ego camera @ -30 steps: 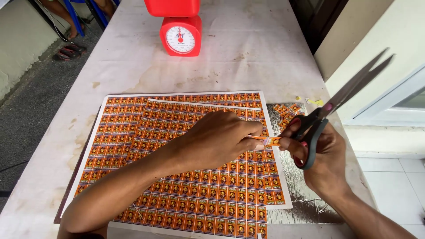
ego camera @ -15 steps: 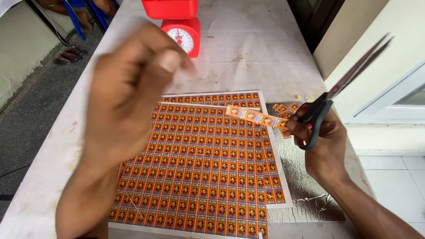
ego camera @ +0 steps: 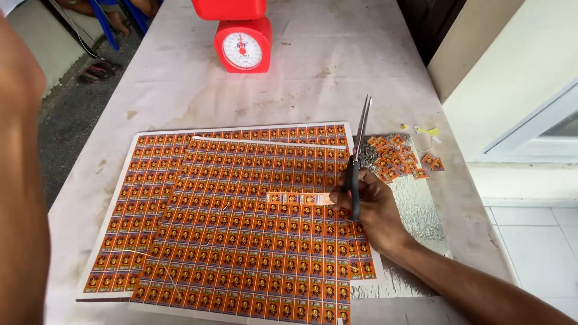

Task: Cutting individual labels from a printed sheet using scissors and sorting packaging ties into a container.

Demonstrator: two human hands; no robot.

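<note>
Right hand [ego camera: 368, 207] grasps black scissors [ego camera: 356, 159] and an orange label strip [ego camera: 300, 198] above the label sheets [ego camera: 241, 229]; left hand's fingers cannot be told.

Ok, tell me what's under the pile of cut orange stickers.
The pile of cut stickers lies on a crinkled silver foil sheet, itself on the table. Whatever the foil covers is hidden.

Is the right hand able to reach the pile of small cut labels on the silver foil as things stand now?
Probably yes. The right hand lies just below the pile of cut labels with nothing between them, but it already holds the scissors and a label strip, so picking labels up looks awkward.
</note>
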